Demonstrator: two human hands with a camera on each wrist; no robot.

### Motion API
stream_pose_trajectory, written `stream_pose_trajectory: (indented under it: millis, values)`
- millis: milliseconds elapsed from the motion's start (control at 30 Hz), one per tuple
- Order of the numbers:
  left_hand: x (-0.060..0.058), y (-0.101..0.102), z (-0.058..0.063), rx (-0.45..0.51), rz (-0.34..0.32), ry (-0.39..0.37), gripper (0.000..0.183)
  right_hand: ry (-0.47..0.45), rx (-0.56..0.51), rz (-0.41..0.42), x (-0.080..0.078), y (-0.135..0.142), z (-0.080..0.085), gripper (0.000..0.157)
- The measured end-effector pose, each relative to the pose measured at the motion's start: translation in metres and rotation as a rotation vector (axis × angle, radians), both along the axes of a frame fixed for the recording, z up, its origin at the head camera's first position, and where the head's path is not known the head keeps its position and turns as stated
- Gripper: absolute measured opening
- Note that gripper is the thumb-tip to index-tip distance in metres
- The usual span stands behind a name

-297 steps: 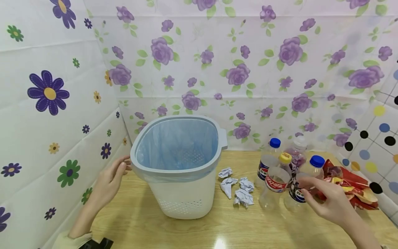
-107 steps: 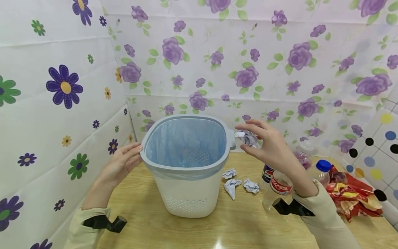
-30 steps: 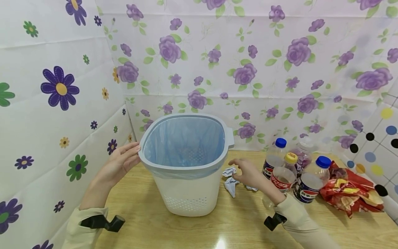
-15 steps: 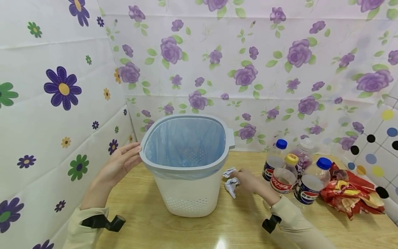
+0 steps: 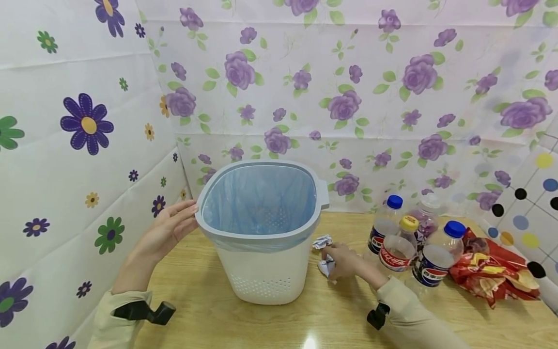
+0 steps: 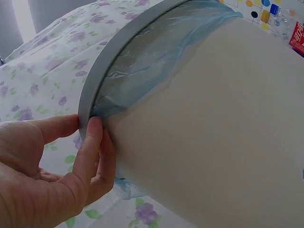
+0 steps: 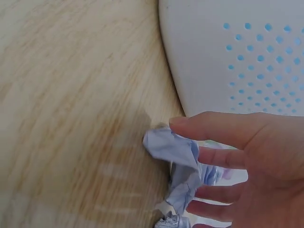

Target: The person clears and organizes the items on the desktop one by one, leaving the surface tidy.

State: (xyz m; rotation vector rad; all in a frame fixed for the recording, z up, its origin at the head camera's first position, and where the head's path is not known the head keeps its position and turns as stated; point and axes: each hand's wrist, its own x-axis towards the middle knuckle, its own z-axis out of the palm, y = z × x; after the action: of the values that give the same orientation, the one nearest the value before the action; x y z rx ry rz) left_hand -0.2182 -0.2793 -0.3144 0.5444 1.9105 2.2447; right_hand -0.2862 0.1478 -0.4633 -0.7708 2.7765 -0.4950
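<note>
Right grip (image 5: 344,262) on paper (image 5: 324,266), left grip (image 5: 165,230) on bin (image 5: 261,266)!

Head view: there's the paper, down at the tabletop (image 5: 209,310), just right of the bin, a second scrap (image 5: 322,241) behind it, bottles (image 5: 429,274) further right. Left wrist: thumb (image 6: 61,127) and fingers (image 6: 88,152) pinch the rim (image 6: 95,78), barely apart. Right wrist: half-closed, thumb and fingers loosely round the paper!

My left forearm (image 5: 139,264) reaches in from the near left, with my left hand (image 5: 167,230) raised at its end, left thumb (image 6: 57,127) and fingertips drawn close in a pinch. My right arm (image 5: 410,310) comes from the near right, slanting far and left; my right hand (image 5: 344,261) is lower, right thumb (image 7: 213,127) stretched opposite the slightly spread fingers (image 7: 221,192).
</note>
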Motion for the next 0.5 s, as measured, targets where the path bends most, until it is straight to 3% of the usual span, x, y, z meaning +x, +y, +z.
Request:
stream_pose_trajectory:
  millis: [200,500]
  values:
    - [-0.0006,-0.0002,-0.0005,-0.032,0.018,-0.007,0.021,-0.053,-0.021,0.029,0.0004,-0.0042,-0.0045,0.043]
    - [-0.0014,0.0002,0.0007,-0.034,0.02,-0.011,0.021,-0.066,-0.009,-0.017,0.0001,-0.0087,-0.0081,0.062]
